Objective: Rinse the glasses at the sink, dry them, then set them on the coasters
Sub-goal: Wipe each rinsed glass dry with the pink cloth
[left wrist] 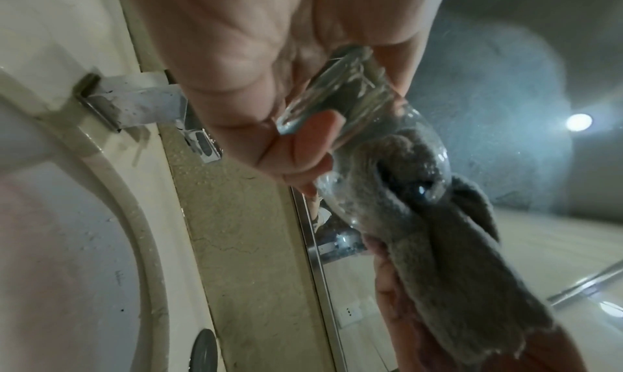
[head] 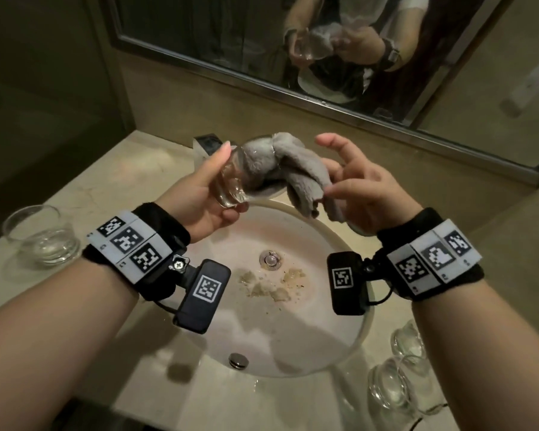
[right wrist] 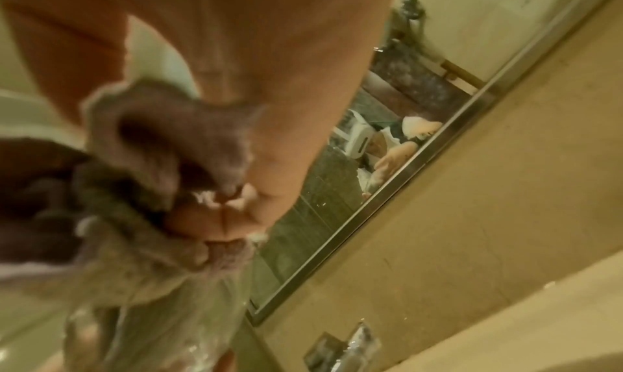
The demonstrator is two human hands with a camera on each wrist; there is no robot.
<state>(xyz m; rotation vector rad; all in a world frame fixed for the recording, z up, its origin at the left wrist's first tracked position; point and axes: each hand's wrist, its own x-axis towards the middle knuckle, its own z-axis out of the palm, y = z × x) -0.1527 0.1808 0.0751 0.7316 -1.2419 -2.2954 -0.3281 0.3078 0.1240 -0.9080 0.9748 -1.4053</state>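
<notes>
Above the sink, my left hand (head: 209, 185) grips a clear glass (head: 231, 185) by its thick base, tilted with the mouth toward the right. A grey cloth (head: 296, 172) is stuffed into that mouth and hangs out of it. My right hand (head: 349, 188) pinches the cloth just outside the rim, with its other fingers spread. In the left wrist view the glass (left wrist: 354, 106) lies against my palm, the cloth (left wrist: 438, 244) filling its bowl. The right wrist view is blurred and shows the cloth (right wrist: 161, 143) bunched in my fingers (right wrist: 229, 212).
A round white sink (head: 366, 325) lies below the hands, with brownish scraps (head: 271, 287) near its drain (head: 270, 259). A clear glass (head: 41, 234) stands on the left counter. Two more glasses (head: 392, 387) stand at the lower right. The faucet (head: 206, 147) and a mirror (head: 324, 57) are behind.
</notes>
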